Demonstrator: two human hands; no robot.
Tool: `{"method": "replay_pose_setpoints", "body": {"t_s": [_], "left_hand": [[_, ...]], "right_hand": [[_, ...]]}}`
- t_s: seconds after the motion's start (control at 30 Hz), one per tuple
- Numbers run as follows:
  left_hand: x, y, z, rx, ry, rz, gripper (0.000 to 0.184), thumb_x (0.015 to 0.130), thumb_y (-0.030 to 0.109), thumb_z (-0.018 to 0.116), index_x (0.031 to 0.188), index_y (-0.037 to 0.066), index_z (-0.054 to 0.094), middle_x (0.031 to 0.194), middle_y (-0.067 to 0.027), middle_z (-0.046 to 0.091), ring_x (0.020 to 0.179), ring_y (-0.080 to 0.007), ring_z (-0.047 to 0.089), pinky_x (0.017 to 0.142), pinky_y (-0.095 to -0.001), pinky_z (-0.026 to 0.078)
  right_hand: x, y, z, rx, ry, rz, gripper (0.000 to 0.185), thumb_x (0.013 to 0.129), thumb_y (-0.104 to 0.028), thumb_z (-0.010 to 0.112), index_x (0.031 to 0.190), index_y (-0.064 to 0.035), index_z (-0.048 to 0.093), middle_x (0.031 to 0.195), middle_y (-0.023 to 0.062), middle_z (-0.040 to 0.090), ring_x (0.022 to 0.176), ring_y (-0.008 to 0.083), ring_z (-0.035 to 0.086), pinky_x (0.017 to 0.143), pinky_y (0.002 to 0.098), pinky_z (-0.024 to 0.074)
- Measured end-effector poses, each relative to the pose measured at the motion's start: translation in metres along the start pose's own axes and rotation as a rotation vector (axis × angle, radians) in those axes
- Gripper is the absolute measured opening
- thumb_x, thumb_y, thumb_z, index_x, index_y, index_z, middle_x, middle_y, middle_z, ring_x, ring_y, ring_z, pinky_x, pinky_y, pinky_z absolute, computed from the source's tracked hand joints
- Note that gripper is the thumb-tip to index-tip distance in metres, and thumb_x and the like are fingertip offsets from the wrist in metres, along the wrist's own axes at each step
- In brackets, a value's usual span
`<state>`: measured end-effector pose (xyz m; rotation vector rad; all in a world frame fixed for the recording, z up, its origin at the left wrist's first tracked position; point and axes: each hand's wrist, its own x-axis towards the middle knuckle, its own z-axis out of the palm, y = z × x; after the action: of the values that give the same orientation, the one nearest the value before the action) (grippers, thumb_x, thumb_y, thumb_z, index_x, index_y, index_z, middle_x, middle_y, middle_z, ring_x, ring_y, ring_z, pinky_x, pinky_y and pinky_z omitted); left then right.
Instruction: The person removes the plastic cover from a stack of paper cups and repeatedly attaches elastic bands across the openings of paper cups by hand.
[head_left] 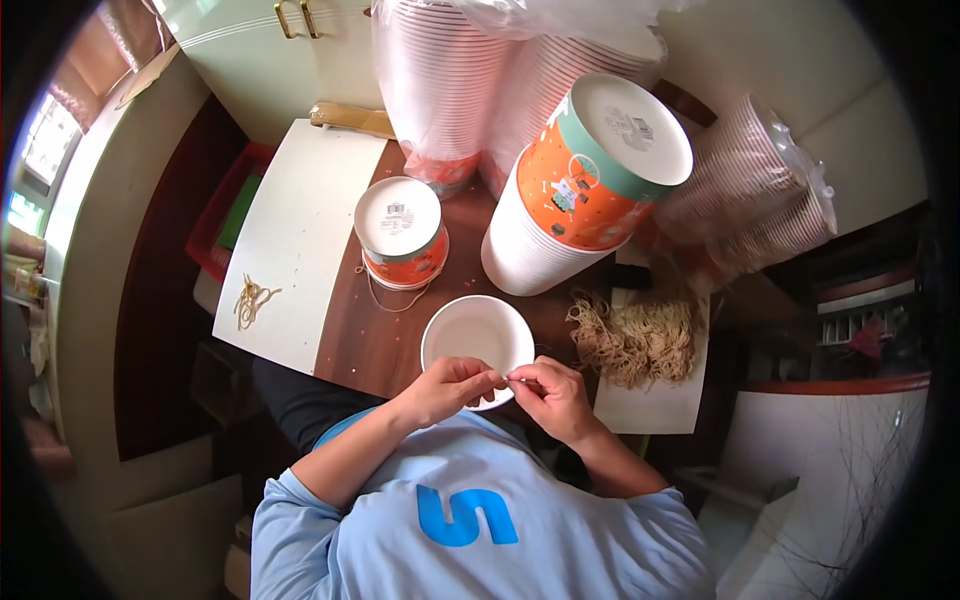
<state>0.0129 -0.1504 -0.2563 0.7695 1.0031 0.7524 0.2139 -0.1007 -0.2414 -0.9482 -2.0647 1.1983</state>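
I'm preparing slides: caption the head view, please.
Left hand and right hand pinch close together above an open white bucket, tangled string at right.

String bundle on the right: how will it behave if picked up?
The string bundle looks floppy, lying in loose, wavy loops. It is probably light, being thin string, and may tangle because its loops overlap.

Lt-blue shirt (580, 520), brt-blue marking (466, 521)
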Motion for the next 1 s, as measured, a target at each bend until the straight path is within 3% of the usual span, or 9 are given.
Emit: {"method": "replay_pose_setpoints", "body": {"t_s": [0.27, 0.47, 0.77, 1.0], "left_hand": [[0.000, -0.009, 0.005, 0.127, 0.049, 0.056, 0.018, 0.095, 0.016, 0.059, 0.098, -0.001, 0.064, 0.085, -0.0018, 0.065, 0.079, -0.0068, 0.058, 0.072, -0.0224, 0.048], [0.000, -0.015, 0.019, 0.086, 0.084, 0.059, 0.013, 0.092, 0.011, 0.063, 0.096, -0.002, 0.065, 0.088, -0.0029, 0.067, 0.082, -0.0070, 0.060, 0.076, -0.0231, 0.050], [0.006, -0.015, 0.049, 0.143, 0.156, 0.034, 0.012, 0.090, 0.011, 0.065, 0.093, -0.001, 0.066, 0.085, -0.0027, 0.067, 0.079, -0.0072, 0.061, 0.072, -0.0231, 0.051], [0.011, -0.006, 0.055, 0.272, 0.175, 0.057, 0.013, 0.087, 0.012, 0.068, 0.090, 0.000, 0.067, 0.081, -0.0023, 0.067, 0.076, -0.0055, 0.060, 0.068, -0.0221, 0.050]], "right_hand": [[-0.001, -0.002, -0.002, -0.041, -0.023, -0.059, 0.010, 0.080, -0.001, 0.068, 0.088, -0.0047, 0.063, 0.080, 0.0094, 0.061, 0.067, 0.0227, 0.063, 0.058, 0.0314, 0.0503], [-0.013, 0.001, -0.006, 0.041, -0.067, 0.051, 0.010, 0.080, -0.002, 0.067, 0.089, -0.0043, 0.061, 0.080, 0.0099, 0.061, 0.070, 0.0256, 0.063, 0.061, 0.0325, 0.0506], [-0.019, 0.015, -0.031, -0.078, -0.136, -0.165, 0.012, 0.080, -0.002, 0.066, 0.088, -0.0045, 0.058, 0.076, 0.0095, 0.058, 0.066, 0.0266, 0.060, 0.058, 0.0357, 0.0491], [-0.020, 0.021, -0.038, -0.077, -0.114, -0.178, 0.012, 0.080, -0.002, 0.067, 0.088, -0.0051, 0.058, 0.075, 0.0085, 0.058, 0.064, 0.0256, 0.060, 0.057, 0.0356, 0.0490]]}}
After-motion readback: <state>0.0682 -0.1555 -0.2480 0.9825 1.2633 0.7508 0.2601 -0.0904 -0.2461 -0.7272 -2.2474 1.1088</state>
